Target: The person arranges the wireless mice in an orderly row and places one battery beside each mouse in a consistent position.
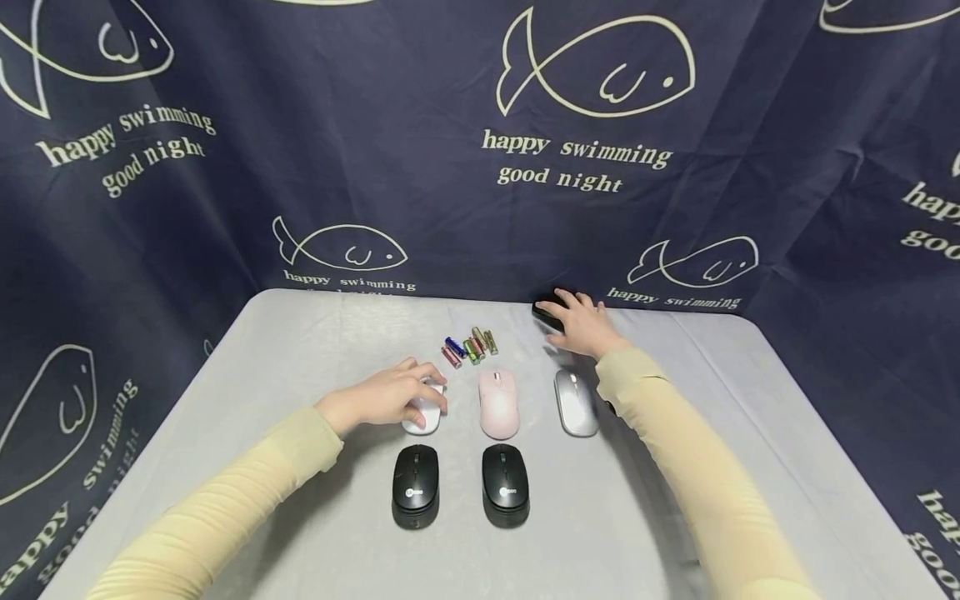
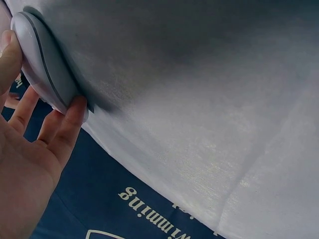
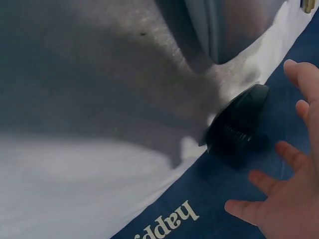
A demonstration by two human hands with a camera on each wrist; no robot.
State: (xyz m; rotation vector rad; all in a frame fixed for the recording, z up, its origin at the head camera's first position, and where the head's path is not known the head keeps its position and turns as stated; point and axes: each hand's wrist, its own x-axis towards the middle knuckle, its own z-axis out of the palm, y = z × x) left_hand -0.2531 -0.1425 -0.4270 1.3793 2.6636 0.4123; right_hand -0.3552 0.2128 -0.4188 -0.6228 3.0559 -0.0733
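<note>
1. Right wrist view: a black, rounded plastic computer mouse (image 3: 239, 117) sits at the far rim of the pale grey, cloth-covered desk (image 1: 600, 517). Its visible length seems to run roughly along that rim, though foreshortening makes the exact axis uncertain.
2. The right hand (image 1: 585, 327) is clearly the nearer one. This grip is released, its fingers spread with a gap between them and the mouse; in the head view they overlap it. The mouse lies leftward of the palm, so closing on it would probably call for a small shift that way.
3. The second held-or-reached thing, a white, slim, oval plastic mouse (image 2: 45, 64), is on the desk's left side, its long axis running roughly near to far. The left hand (image 1: 390, 396) grasps it from the left, thumb on one edge and fingers on the other. Whether it is lifted, I cannot tell.
4. Between the hands, toward the far side, lies a loose cluster of small, multicoloured cylindrical batteries (image 1: 471, 345).
5. Just right of the white mouse stands a pale pink, rounded mouse (image 1: 498, 407); farther right, a silver-grey, flat mouse (image 1: 576, 404), on the near side of the right hand.
6. Nearest the person are two black, glossy mice (image 1: 416, 479) side by side, apart, both pointing away.
</note>
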